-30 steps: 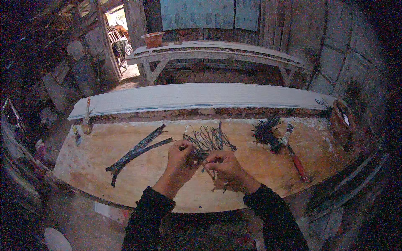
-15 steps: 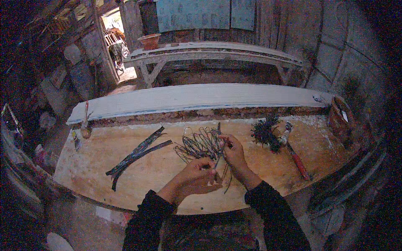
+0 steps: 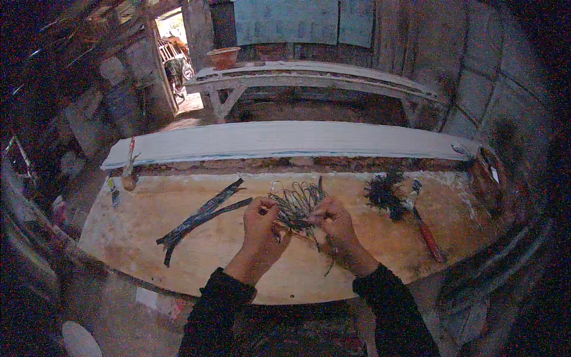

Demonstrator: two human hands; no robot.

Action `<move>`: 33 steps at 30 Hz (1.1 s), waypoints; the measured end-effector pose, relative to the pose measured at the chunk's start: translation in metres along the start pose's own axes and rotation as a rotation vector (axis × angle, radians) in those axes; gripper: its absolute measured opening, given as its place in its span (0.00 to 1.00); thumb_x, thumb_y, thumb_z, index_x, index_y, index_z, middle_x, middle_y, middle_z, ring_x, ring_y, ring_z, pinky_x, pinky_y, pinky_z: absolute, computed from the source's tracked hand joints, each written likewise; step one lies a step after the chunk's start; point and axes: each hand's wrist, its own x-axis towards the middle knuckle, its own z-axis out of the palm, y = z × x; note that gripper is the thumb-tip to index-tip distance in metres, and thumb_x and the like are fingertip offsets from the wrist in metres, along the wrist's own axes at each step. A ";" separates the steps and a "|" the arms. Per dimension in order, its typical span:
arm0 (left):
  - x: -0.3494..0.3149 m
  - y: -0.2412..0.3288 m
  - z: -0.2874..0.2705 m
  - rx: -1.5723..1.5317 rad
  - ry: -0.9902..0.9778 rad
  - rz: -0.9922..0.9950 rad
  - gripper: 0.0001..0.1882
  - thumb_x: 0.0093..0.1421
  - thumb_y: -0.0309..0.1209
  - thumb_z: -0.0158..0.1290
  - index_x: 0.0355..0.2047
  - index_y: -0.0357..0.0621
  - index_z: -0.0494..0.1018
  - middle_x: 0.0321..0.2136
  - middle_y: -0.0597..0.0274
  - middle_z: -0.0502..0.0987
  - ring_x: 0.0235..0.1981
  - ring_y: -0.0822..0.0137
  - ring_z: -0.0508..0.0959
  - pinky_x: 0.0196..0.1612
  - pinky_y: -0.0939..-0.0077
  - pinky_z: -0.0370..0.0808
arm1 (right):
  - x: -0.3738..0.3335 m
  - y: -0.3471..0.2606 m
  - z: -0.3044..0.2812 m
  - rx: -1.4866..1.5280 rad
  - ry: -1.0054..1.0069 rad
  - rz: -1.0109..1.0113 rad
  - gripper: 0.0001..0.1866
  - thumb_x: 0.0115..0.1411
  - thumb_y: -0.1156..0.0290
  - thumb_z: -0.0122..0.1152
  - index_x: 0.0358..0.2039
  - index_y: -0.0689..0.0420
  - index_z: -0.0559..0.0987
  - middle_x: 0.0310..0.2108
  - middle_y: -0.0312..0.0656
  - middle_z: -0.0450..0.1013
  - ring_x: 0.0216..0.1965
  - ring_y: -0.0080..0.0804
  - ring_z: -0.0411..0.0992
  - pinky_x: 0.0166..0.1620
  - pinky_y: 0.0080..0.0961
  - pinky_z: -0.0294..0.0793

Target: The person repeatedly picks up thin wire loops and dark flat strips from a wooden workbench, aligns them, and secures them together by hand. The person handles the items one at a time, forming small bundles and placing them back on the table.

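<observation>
A bundle of thin dark looped strands (image 3: 300, 199) lies fanned out on the wooden board between my hands. My right hand (image 3: 340, 231) pinches it at its gathered near end, where loose strand ends hang down. My left hand (image 3: 263, 231) is closed at the bundle's left side, its thumb and fingertips pressed together; what they grip is too small to tell. A dark strip end stands up just beyond my right fingers. Flat, dark strips (image 3: 205, 215) lie spread on the board left of my left hand.
Right of the hands sit a bushy dark clump (image 3: 386, 193) and a red-handled tool (image 3: 427, 232). A brown container (image 3: 488, 172) stands at the board's right end, a small brush-like tool (image 3: 129, 172) at its left. Behind runs a long whitish ledge (image 3: 297, 141); farther back is a bench (image 3: 321, 74).
My left hand has moved up and left, away from my right hand, and turned more upright. My right hand has lowered slightly on the bundle. The whole view has shifted a little.
</observation>
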 end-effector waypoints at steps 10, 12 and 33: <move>0.026 -0.017 -0.022 0.026 -0.107 0.111 0.05 0.56 0.22 0.50 0.29 0.48 0.67 0.21 0.66 0.69 0.20 0.70 0.73 0.17 0.73 0.70 | -0.016 -0.015 0.012 0.291 -0.445 0.282 0.08 0.52 0.71 0.65 0.32 0.59 0.80 0.41 0.38 0.68 0.46 0.28 0.67 0.44 0.23 0.70; 0.014 -0.008 -0.013 0.124 -0.082 0.096 0.06 0.57 0.22 0.50 0.29 0.48 0.67 0.21 0.67 0.69 0.19 0.71 0.73 0.18 0.72 0.72 | -0.015 -0.004 0.008 0.222 -0.442 0.174 0.09 0.50 0.72 0.66 0.32 0.60 0.80 0.40 0.38 0.69 0.46 0.29 0.66 0.44 0.23 0.70; 0.004 -0.031 -0.029 0.390 -0.732 -0.145 0.06 0.56 0.28 0.56 0.27 0.43 0.70 0.27 0.67 0.71 0.29 0.73 0.72 0.31 0.76 0.70 | 0.008 0.006 -0.007 0.066 0.249 0.170 0.06 0.51 0.80 0.58 0.29 0.56 0.74 0.28 0.32 0.66 0.33 0.22 0.65 0.38 0.19 0.65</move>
